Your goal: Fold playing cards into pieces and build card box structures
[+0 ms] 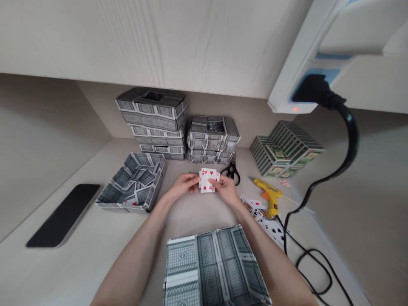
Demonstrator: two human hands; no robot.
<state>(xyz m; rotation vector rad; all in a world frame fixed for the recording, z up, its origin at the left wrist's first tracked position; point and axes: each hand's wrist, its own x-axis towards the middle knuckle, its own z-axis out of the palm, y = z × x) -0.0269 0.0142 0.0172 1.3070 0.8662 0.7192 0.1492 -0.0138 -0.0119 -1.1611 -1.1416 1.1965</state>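
Note:
Playing cards [208,182] with red hearts are pinched between my two hands, face up, one lying across another. My left hand [185,186] grips their left edge with thumb and fingers. On the right side, my right hand [228,189] has its thumb pressed on the card faces. Just behind it lie black-handled scissors [236,172]. Between my forearms stands an open box made of playing cards [181,257], its near part cut off by the frame. An open tray made of cards [106,205], with loose cards inside, sits left of my left hand.
Stacked card-built boxes [159,112] and a second stack [212,142] stand against the back wall. Green boxes [280,148] are at right rear. A yellow glue gun [269,195] lies on scattered cards [272,227]. A black cable [350,140] hangs from a power strip [296,85]; a phone [63,216] lies left.

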